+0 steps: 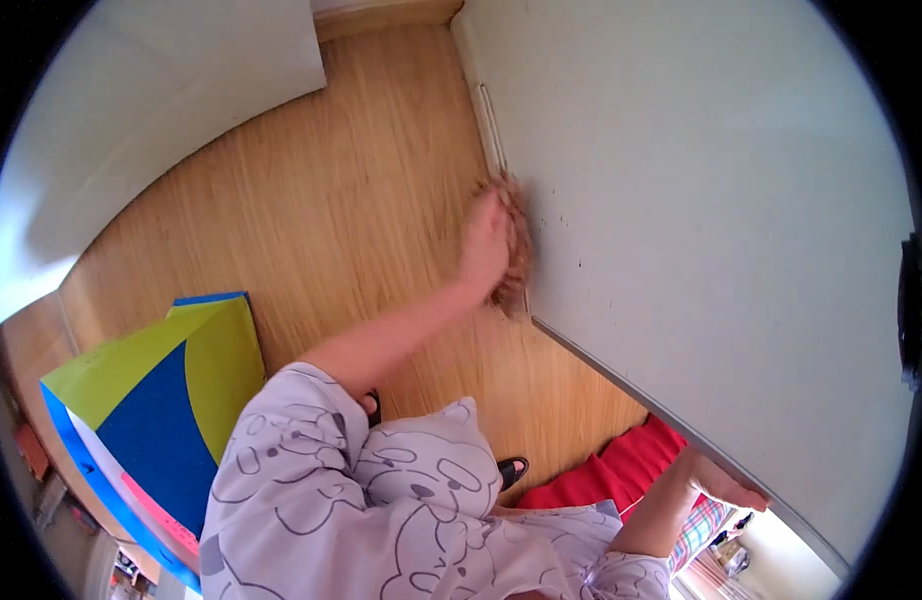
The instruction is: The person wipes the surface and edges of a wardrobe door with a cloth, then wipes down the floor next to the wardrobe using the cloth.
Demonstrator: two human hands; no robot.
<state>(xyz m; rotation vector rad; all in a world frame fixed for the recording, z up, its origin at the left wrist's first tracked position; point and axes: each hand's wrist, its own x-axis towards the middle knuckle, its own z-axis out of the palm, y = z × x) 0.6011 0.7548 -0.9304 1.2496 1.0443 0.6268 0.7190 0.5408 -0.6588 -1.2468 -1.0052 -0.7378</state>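
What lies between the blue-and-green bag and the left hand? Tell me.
Bare wooden floor fills that stretch between the bag and the left hand, as the head view shows.

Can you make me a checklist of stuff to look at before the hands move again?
1. Left hand touching the brown rag: ok, though motion blur hides the exact grip.
2. Right hand at the edge of the white door: ok, it is there.
3. Door free of dark specks: not ok, a few show near the rag.
4. Blue-and-green bag apart from the left hand: ok, it stands off to the side.
5. Red cloth not touching the door: cannot tell from this angle.
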